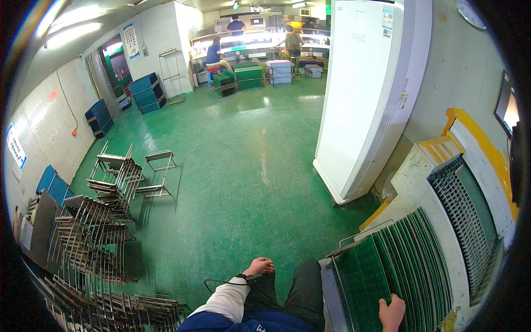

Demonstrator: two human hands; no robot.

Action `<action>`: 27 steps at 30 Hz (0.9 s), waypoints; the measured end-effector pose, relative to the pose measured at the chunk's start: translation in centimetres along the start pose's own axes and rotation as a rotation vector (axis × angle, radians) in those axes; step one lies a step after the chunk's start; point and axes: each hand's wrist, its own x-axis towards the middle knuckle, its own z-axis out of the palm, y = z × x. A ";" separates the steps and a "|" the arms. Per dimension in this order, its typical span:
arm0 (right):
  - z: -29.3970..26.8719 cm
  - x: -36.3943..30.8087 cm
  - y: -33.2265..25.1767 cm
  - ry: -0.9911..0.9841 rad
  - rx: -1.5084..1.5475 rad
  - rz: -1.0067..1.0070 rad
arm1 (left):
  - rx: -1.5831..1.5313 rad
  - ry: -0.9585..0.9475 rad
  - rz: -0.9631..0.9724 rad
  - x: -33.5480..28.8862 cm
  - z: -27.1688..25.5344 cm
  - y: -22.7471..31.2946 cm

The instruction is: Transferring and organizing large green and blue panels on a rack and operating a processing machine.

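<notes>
My left hand (260,266) rests on my left knee with the fingers curled and nothing in it; a dark band and a thin cable sit at the wrist. My right hand (391,312) lies at the lower right on a row of green circuit boards (398,260) that stand on edge in a metal rack. The fingers touch the top edges of the nearest boards, and I cannot tell whether they grip one. My dark trousers and a white sleeve fill the lower middle.
A tall white cabinet (368,94) stands ahead on the right on the green floor (238,166). Several empty metal racks (105,221) pile up at the left. A grated machine top (462,216) lies at the right. Blue crates (146,91) and people at benches are far back.
</notes>
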 end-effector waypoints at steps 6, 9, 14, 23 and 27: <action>-0.3 -0.3 -0.5 -0.026 0.008 0.051 | -0.013 -0.007 -0.016 -0.1 0.1 0.2; -0.5 -0.4 -0.6 -0.034 0.007 0.059 | 0.006 -0.003 -0.016 -0.2 0.2 0.2; -0.9 -0.5 -1.0 -0.067 -0.018 0.052 | -0.030 -0.016 -0.003 -0.2 0.0 0.1; -1.0 -0.7 -1.5 -0.095 -0.004 0.121 | -0.059 -0.033 0.023 -0.2 -0.1 0.0; -0.9 -0.6 -1.3 -0.093 -0.004 0.122 | -0.047 -0.025 0.025 -0.6 0.3 0.2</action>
